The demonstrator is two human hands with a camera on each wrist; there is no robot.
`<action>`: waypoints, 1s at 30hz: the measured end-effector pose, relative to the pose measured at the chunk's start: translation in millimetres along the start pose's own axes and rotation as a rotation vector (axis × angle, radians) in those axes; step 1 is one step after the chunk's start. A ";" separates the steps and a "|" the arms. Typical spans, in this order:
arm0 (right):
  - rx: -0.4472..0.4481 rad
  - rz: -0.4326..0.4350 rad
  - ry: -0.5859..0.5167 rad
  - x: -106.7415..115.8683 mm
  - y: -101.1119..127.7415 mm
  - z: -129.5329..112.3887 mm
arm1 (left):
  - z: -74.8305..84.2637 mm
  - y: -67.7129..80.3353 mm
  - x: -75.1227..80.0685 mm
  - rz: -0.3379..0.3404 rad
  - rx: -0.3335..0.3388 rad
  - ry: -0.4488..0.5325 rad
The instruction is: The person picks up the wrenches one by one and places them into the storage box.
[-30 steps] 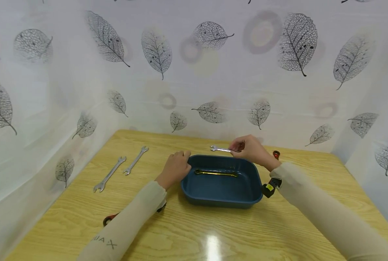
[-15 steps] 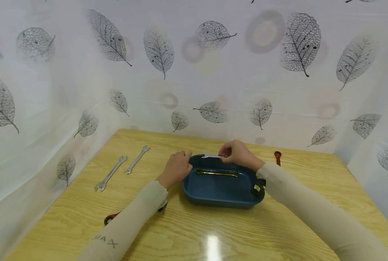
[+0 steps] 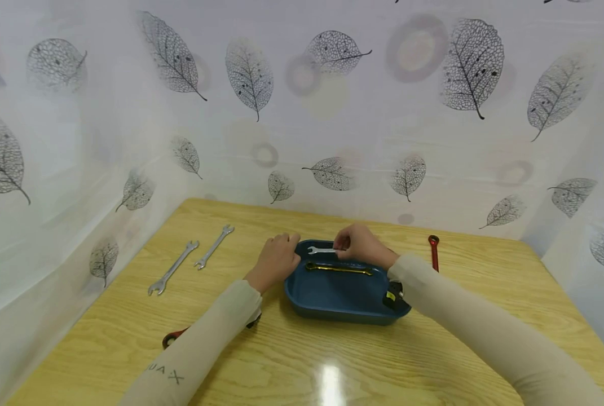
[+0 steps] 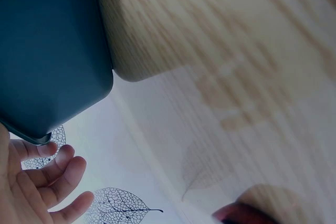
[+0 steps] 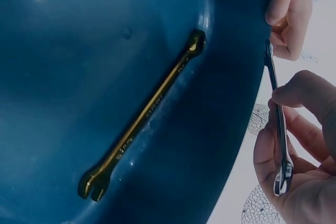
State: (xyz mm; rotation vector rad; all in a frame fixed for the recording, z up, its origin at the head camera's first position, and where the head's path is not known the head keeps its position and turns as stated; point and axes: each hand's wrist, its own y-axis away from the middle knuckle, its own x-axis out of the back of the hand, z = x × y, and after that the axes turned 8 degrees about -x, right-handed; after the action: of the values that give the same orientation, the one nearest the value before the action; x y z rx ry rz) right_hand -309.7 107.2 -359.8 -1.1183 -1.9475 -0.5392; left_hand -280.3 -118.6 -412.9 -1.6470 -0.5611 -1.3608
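Observation:
My right hand (image 3: 360,245) pinches a silver open-end wrench (image 3: 322,250) between thumb and fingers. It is above the far side of a dark blue tray (image 3: 337,316), the wrench's jaw end pointing left. In the right wrist view the thumb presses the wrench shaft (image 5: 279,116) against the fingers, beside the tray wall (image 5: 236,103). My left hand (image 3: 275,258) grips the tray's far left corner; in the left wrist view the fingers (image 4: 63,169) curl at the rim. Inside the tray lies a gold combination wrench (image 3: 339,269), along its far side.
Two silver double open-end wrenches, a longer one (image 3: 173,268) and a shorter one (image 3: 214,247), lie on the wooden table (image 3: 281,361) at left. A red-handled wrench (image 3: 435,254) lies at right. Another red tool (image 3: 172,338) is partly under my left sleeve. Leaf-patterned cloth (image 3: 332,113) encloses the table.
My right hand has moved left and nearer, bringing the silver wrench from beyond the tray's far rim to over the tray. My left hand has stayed on the corner.

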 end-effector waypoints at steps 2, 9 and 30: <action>-0.003 -0.010 0.001 -2.1 1.2 -0.3 | 0.0 0.0 -0.6 0.000 0.000 0.000; 0.002 -0.023 0.013 -7.4 1.3 2.0 | -0.3 -0.1 -1.8 0.010 -0.006 -0.010; -0.023 -0.118 0.033 -9.8 -2.3 2.5 | -0.9 -0.7 -0.4 0.017 -0.003 0.008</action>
State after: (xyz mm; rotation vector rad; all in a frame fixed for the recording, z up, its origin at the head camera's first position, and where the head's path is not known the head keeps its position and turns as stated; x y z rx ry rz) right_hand -310.1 102.8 -369.3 -1.0071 -1.9923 -0.6405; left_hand -281.5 -119.0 -413.1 -1.6448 -0.5392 -1.3560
